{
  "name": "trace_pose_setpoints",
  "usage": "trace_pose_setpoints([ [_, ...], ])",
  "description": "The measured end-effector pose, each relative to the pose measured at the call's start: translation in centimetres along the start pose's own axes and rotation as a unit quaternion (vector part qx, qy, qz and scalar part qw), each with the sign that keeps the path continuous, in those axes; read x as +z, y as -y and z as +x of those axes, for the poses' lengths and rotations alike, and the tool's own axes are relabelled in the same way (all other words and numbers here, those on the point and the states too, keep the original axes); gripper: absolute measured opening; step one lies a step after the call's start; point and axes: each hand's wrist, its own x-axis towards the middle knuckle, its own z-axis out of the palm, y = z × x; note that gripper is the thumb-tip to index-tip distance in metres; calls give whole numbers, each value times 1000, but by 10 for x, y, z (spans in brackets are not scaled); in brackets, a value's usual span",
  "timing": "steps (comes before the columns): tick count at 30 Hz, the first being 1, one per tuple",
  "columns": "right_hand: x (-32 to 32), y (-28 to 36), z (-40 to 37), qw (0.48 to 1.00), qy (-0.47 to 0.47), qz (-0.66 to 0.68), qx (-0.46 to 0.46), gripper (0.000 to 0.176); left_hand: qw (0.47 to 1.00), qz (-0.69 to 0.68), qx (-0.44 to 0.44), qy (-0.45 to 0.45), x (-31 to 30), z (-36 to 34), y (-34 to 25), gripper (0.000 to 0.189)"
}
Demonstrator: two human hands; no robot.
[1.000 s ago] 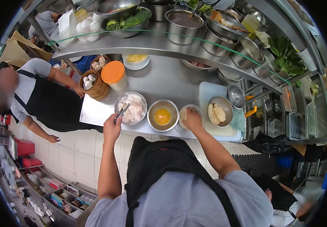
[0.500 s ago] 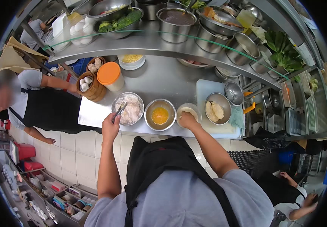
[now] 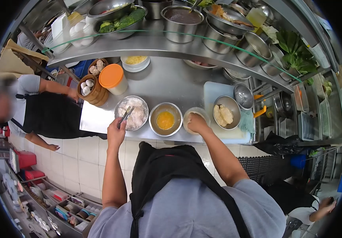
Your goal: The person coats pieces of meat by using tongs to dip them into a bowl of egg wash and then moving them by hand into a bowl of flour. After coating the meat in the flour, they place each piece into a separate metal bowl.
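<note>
My left hand [image 3: 116, 132] is closed around a pair of metal tongs [image 3: 128, 112], whose tips reach over a bowl of pale, flour-coated pieces [image 3: 135, 115]. Beside it, a steel bowl [image 3: 153, 127] holds beaten egg [image 3: 165, 120]. My right hand [image 3: 196, 123] dips into a bowl of pale crumbs [image 3: 191, 114]. Its fingers are curled down and partly hidden, so what they grip cannot be made out. Right of that hand, a steel bowl [image 3: 238, 118] with pale yellow, crumb-coated pieces [image 3: 223, 115] rests on a white cutting board [image 3: 214, 89].
A tub with an orange lid [image 3: 111, 76] and a bamboo steamer [image 3: 99, 95] stand at the left. A steel shelf [image 3: 159, 48] with bowls and pots crosses above the counter. An empty steel bowl [image 3: 243, 96] sits at right. A co-worker [image 3: 52, 107] stands left; another person [image 3: 298, 202] is behind right.
The whole view has shifted slightly. Both hands stay at their bowls, the left with the tongs, the right in the crumbs. The person behind right has moved a little.
</note>
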Motion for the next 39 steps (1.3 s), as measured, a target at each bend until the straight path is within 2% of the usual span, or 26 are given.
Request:
trace_pose_setpoints([
  [2,4,1,-11,986,-157,-50,-8,47,1000,-5,11,-7,0,-4,4,28],
  [4,25,-10,-14,982,-174,-76,-9,49,1000,12,-15,8,5,-1,13,26],
  [5,26,-14,-6,976,-192,-103,-7,52,999,9,29,-21,10,-1,22,26],
  [6,16,-10,-1,974,-202,-102,-9,52,1000,13,-17,14,8,1,18,27],
  [8,9,-7,-4,990,-109,-86,20,51,1000,14,23,-4,10,-1,19,31],
  [9,8,-8,-5,990,-108,-86,20,51,1000,14,21,-3,8,-2,13,31],
  [11,1,-6,0,994,-60,-84,39,45,999,13,-31,25,3,-1,1,30],
  [24,-17,-8,-13,994,-108,-4,4,33,1000,17,-8,-9,-1,-9,14,33],
  [27,-23,2,-22,988,-153,-4,10,31,1000,13,-8,-9,0,-9,19,32],
  [29,-16,7,-28,973,-226,-45,-14,33,1000,6,-11,6,3,-8,25,31],
  [30,-9,4,-27,973,-226,-48,-12,33,1000,2,-11,7,4,-9,26,31],
  [32,3,-5,-22,983,-160,-57,-65,35,1000,-6,3,1,5,-10,24,32],
  [34,3,-5,-18,983,-170,-45,-58,30,1000,-9,1,8,6,-9,24,32],
  [36,2,-9,-12,990,-133,-22,-29,22,1000,-10,-4,17,13,-6,31,32],
  [39,2,-14,-12,984,-172,24,-41,21,1000,-21,10,6,17,-7,35,32],
])
